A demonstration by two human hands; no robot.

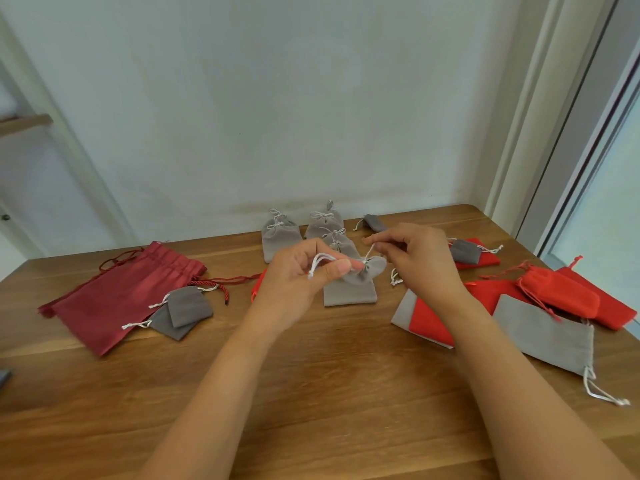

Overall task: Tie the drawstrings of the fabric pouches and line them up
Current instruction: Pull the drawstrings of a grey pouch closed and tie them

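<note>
A small light grey pouch (349, 289) hangs in front of me above the wooden table (311, 393), its neck gathered. My left hand (294, 275) pinches a loop of its white drawstring (320, 263) beside the neck. My right hand (415, 258) pinches the other white cord end (370, 252) and holds it up and to the right. Behind, near the wall, several light grey pouches (278, 233) with tied bows lie close together.
A large dark red satin bag (121, 292) lies at left with two dark grey pouches (183, 310) on its edge. At right lie red pouches (561, 296), a grey-and-red pouch (426, 320) and a bigger grey pouch (543, 330). Another dark grey pouch (465, 251) rests on red fabric.
</note>
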